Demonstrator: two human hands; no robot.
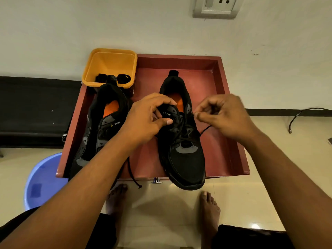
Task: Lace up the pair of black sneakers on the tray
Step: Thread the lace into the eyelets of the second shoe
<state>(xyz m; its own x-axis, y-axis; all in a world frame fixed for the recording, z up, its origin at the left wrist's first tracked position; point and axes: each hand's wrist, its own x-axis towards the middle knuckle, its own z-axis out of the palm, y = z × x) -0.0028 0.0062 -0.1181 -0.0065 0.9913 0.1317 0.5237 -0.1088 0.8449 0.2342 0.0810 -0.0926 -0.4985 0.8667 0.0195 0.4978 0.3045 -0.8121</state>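
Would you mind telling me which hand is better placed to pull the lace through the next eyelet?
Probably the right hand: it pinches the lace beside the upper eyelets of the sneaker, while the left hand grips the tongue.

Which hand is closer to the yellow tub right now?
Left. The left hand grips the sneaker tongue just below-right of the yellow tub; the right hand pinches lace farther right.

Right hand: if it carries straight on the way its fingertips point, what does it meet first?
Likely the right-side sneaker at its eyelet edge, then the left hand gripping its tongue; depth is unclear.
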